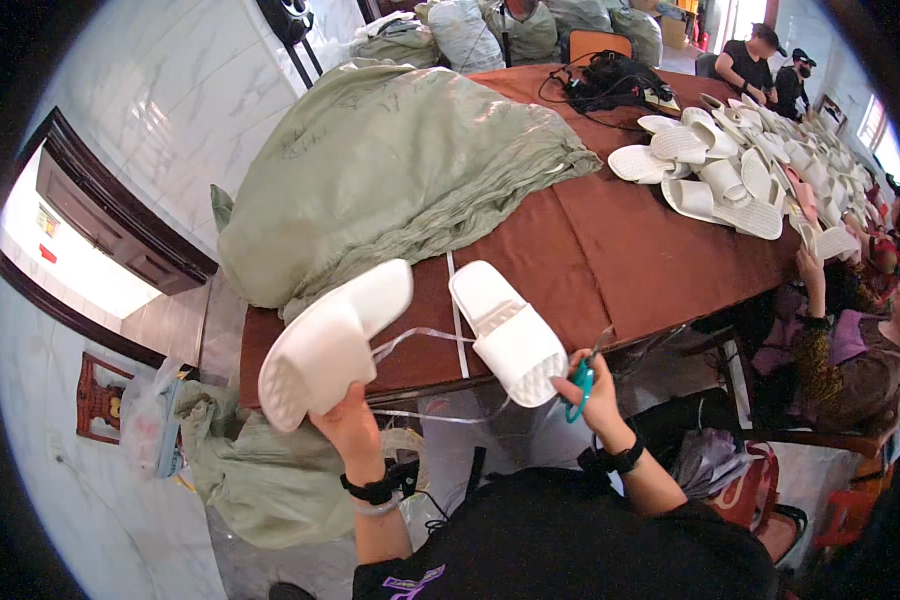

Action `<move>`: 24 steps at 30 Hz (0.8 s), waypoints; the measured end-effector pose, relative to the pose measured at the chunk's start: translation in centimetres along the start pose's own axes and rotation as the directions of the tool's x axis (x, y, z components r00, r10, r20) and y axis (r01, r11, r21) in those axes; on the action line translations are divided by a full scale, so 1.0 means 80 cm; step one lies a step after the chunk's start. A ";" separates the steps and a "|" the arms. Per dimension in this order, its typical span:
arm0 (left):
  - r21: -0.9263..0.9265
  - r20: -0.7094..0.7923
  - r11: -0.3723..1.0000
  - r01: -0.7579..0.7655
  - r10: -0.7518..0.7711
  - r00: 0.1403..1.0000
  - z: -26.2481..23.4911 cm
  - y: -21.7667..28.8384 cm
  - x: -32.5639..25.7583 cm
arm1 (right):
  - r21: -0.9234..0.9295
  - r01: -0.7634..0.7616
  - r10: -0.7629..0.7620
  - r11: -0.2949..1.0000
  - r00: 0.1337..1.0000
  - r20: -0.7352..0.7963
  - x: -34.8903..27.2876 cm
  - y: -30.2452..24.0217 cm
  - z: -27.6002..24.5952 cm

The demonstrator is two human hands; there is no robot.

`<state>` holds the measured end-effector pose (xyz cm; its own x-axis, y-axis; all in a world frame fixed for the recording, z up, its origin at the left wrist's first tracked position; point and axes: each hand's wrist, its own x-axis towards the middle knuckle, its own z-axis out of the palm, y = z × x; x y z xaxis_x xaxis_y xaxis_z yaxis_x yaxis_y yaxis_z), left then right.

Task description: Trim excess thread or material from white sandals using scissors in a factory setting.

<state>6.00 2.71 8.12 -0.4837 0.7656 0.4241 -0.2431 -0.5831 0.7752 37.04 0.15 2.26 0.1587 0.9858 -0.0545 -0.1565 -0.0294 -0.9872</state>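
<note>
My left hand (352, 425) grips a white slide slipper (320, 350) by its edge, tilted with its toe end toward me. A second white slipper (518, 345) lies to the right, its strap facing up and its toe end over the table's near edge. My right hand (598, 395) is closed on scissors with teal handles (577, 388), blades pointing up and away. Its fingertips also meet the second slipper's toe edge. A thin clear strip (410, 338) loops between the two slippers.
A large green woven sack (390, 170) lies across the left of the brown-covered table (660, 250). White slippers (730, 180) are heaped at the far right, where other people (750, 65) sit. A green sack (280, 480) lies on the floor at left.
</note>
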 end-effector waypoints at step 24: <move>-0.455 0.179 0.832 0.317 -0.263 0.948 0.029 0.019 -0.002 | 0.592 -0.803 0.161 0.066 0.594 0.788 -0.020 0.000 -0.064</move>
<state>7.66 2.33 10.36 -0.2437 0.9280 0.2819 -0.7384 -0.3660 0.5664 41.75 -2.26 1.55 -0.6989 0.7115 -0.0730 -0.7152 -0.6956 0.0672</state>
